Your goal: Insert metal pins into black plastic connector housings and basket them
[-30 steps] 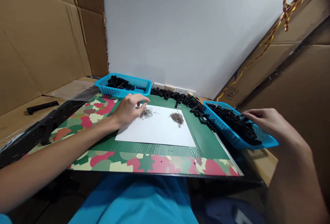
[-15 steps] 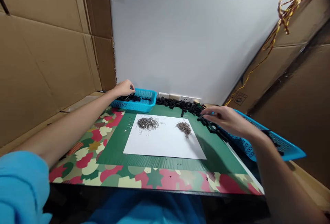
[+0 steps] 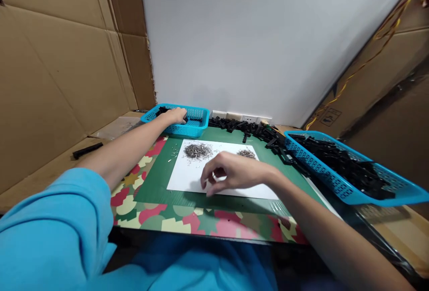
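My left hand [image 3: 176,115] reaches into the left blue basket [image 3: 167,128]. Its fingers are curled down, and a dark bit shows at their tips, too small to make out. Black plastic parts [image 3: 162,111] lie in the basket around it. Over the white paper [image 3: 182,179] hovers my right hand [image 3: 224,172], fingers bent but apart, with nothing visible in them. A heap of small metal pins [image 3: 197,151] is on the paper's far left. The second pin heap [image 3: 246,153] is partly covered by my right hand.
Black parts [image 3: 239,126] are strewn along the wall. A larger blue basket [image 3: 345,192] full of black parts stands at right. Cardboard walls [image 3: 60,58] flank the green mat [image 3: 152,188]. A lone black piece [image 3: 87,150] lies at left, beside my forearm.
My right hand has moved from the black parts at the right to over the paper's near middle. My left hand is still at the left basket, fingers now lower. The view has shifted.
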`<state>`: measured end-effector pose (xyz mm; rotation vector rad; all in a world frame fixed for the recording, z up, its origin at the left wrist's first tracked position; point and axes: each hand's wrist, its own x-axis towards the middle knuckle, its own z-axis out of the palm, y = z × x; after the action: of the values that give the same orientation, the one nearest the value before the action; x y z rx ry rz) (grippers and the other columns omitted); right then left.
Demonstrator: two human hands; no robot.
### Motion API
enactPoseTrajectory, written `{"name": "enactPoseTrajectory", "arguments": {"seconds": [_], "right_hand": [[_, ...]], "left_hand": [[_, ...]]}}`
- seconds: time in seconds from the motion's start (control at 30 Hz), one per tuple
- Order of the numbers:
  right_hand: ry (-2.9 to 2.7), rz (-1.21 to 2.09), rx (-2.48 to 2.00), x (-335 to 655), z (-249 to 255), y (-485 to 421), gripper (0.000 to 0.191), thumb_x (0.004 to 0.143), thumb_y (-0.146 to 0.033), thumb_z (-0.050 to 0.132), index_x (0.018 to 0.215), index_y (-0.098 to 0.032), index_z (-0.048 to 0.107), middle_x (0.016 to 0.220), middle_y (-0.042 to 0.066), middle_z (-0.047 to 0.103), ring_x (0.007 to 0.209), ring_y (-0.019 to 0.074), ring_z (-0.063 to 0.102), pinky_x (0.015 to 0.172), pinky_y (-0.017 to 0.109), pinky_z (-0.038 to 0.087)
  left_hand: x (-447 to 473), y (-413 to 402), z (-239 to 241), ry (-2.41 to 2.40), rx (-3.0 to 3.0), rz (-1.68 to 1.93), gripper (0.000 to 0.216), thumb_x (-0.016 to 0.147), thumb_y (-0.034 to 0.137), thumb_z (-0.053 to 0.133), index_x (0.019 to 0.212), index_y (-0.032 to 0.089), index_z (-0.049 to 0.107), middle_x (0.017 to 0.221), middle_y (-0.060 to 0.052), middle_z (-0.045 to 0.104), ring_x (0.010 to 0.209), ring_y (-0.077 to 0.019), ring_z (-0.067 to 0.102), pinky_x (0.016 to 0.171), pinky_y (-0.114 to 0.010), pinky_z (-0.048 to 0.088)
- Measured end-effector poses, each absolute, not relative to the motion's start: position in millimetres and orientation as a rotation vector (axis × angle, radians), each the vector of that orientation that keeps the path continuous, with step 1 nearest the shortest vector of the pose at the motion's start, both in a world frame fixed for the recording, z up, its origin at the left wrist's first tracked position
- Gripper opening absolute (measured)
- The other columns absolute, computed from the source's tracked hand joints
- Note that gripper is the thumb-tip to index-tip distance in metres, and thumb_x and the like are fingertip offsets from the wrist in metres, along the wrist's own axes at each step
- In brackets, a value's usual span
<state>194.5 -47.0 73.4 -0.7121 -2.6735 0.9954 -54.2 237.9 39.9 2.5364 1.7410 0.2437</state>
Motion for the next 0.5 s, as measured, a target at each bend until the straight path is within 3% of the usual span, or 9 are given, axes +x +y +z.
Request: {"name": "enactPoseTrajectory", "arguments": {"seconds": [0.23,0.5], "right_hand": [[-2.648,1.24,-0.551,169.3,37.4,-57.3,0.034,0.09,-0.045,0.083,0.105,-0.014,0.082,0.081,0.002,0.069,0.065,0.0113,0.055,0.061,0.022,0.041],[-2.572,1.352,-0.51,160.3,34.5,-64.4,0.02,0.093,-0.032,0.081,0.101,-0.014,0.081,0.098,0.008,0.078,0.083,0.0159,0.07,0.076,0.021,0.051]], "left_hand": [[-70.7,219.9,58.6,1.763,2.604,0.413,0.033,0.093,0.045,0.068,0.112,0.018,0.075,0.108,-0.013,0.075,0.102,-0.026,0.065,0.091,-0.031,0.046],[-89.5,160.8,66.7,1.832,2.598,0.818,0.032,0.104,0.034,0.049,0.129,0.022,0.065,0.112,-0.012,0.074,0.099,-0.0289,0.067,0.084,-0.034,0.045]]}}
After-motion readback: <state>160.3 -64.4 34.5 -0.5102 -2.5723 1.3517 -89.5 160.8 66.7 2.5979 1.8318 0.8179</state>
